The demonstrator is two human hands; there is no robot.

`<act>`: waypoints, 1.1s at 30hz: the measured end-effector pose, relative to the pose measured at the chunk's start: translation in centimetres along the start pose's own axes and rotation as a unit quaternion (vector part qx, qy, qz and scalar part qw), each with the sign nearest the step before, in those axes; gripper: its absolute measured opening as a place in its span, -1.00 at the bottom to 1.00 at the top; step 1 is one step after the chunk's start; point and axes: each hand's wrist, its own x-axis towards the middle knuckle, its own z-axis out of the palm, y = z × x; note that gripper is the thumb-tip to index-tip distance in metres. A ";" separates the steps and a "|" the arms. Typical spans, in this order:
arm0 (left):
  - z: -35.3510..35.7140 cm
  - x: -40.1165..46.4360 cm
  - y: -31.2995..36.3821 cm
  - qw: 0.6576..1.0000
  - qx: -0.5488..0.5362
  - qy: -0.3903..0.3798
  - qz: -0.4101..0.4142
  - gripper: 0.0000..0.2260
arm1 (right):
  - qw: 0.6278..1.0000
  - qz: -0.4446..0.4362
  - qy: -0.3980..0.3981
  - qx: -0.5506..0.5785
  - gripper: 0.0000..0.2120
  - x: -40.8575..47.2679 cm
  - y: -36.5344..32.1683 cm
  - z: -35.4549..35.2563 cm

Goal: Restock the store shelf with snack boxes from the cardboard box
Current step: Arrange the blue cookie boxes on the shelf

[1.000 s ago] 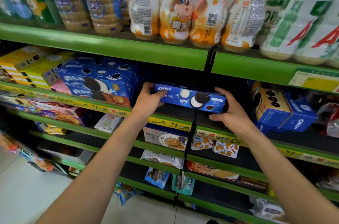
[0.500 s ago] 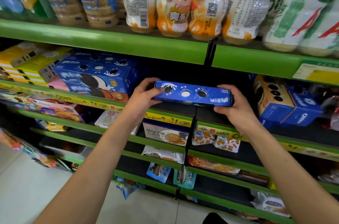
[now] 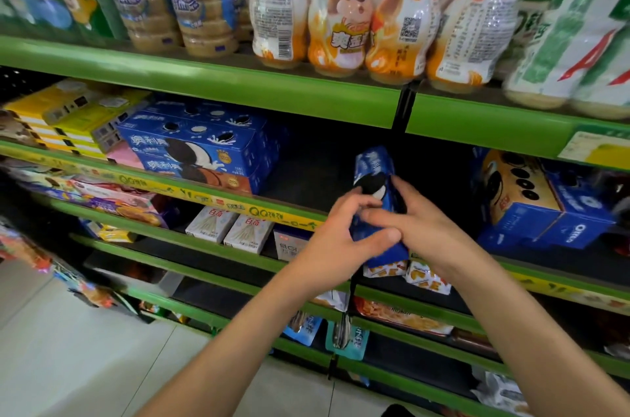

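Observation:
A blue Oreo snack box [image 3: 375,177] stands on end, tilted, in front of the middle shelf [image 3: 218,200]. My left hand [image 3: 335,239] grips its lower part from the left, thumb across the front. From the right, my right hand [image 3: 414,229] holds the same box, its fingers laid over the lower front. The box's bottom end is hidden by both hands. A stack of like blue Oreo boxes [image 3: 201,150] sits on the shelf to the left. The cardboard box is not in view.
A dark gap in the middle shelf lies behind the held box. Tilted Oreo cartons [image 3: 542,208] sit to the right. Drink bottles [image 3: 341,7] fill the green shelf above. Small white snack boxes [image 3: 228,229] and bags fill the lower shelves. Grey floor lies at lower left.
The box has turned from lying crosswise between my hands to standing on end. Both hands came together around its lower part, and the view moved closer to the shelf.

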 end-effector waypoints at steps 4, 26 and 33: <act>-1.0 0.4 -0.4 0.986 -0.151 0.062 -0.044 -0.70 | 0.999 -0.004 -0.007 0.031 -0.40 -0.4 -0.1 -1.6; -5.5 1.8 -4.1 0.924 -0.351 0.143 -0.057 -0.29 | 0.998 0.005 0.060 -0.016 0.11 2.8 4.9 -5.8; -6.0 1.2 -5.7 0.975 -0.180 0.112 -0.061 -0.31 | 0.994 -0.037 0.076 -0.066 -0.20 2.2 6.4 -6.2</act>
